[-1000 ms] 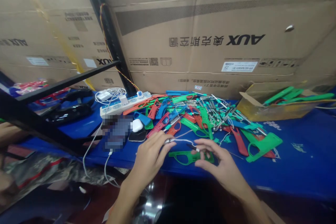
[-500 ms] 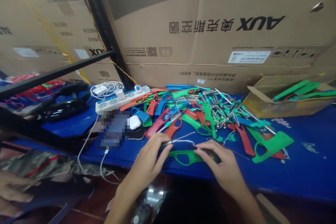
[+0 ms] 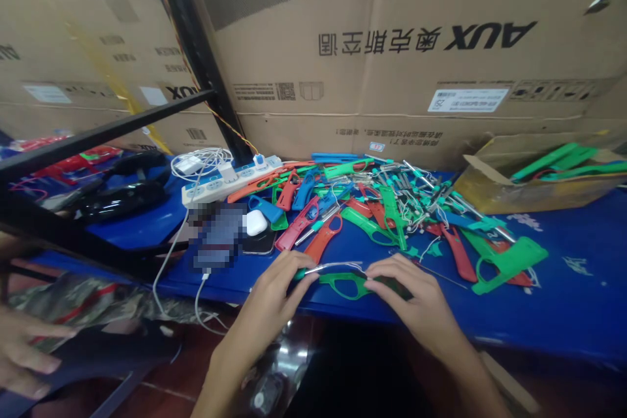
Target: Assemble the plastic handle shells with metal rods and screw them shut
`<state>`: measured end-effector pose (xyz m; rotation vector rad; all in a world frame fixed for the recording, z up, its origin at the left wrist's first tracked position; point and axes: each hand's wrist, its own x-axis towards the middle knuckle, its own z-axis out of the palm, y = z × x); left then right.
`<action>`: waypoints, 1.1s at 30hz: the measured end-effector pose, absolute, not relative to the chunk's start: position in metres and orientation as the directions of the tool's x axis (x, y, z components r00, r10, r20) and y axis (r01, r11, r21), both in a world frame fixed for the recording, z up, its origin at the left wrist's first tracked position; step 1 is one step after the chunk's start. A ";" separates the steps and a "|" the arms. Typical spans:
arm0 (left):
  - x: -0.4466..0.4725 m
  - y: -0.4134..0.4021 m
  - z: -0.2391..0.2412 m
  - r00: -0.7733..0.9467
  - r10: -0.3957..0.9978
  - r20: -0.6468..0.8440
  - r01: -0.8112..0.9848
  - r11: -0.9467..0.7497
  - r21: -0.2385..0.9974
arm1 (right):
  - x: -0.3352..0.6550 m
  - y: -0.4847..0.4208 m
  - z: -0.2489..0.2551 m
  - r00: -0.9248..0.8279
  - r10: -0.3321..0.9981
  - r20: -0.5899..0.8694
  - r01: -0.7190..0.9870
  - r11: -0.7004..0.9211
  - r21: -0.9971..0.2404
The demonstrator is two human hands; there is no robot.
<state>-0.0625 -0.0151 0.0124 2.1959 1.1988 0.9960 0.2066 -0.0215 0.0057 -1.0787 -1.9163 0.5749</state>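
My left hand (image 3: 275,294) pinches the left end of a thin metal rod with a white wire (image 3: 337,266) at the front edge of the blue table. My right hand (image 3: 410,292) is closed on the right part of a green plastic handle piece (image 3: 345,284) that lies flat between both hands. The wire runs from the left fingertips over the green piece to the right fingertips. Just behind lies a pile of red, green and blue plastic handle pieces and metal rods (image 3: 382,209).
A white power strip (image 3: 230,181), a phone with a white earbud case (image 3: 255,223) and cables lie left of the pile. An open cardboard box (image 3: 533,186) with green pieces stands at right. Big cartons form the back wall. Another person's hand (image 3: 24,356) shows bottom left.
Both hands have come down onto the table edge with the wire and green piece. The view has shifted slightly, and the other person's hand has come further into view at bottom left.
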 end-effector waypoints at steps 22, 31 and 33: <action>-0.057 -0.009 0.008 0.457 0.803 0.382 0.550 -0.593 0.589 | 0.216 -0.025 0.008 -0.352 0.874 0.335 0.538 0.482 -0.692; -0.055 -0.009 0.010 0.447 0.813 0.373 0.554 -0.579 0.598 | 0.214 -0.027 0.009 -0.373 0.869 0.324 0.546 0.488 -0.681; -0.055 -0.009 0.011 0.442 0.815 0.376 0.545 -0.576 0.609 | 0.214 -0.027 0.007 -0.377 0.866 0.329 0.531 0.493 -0.689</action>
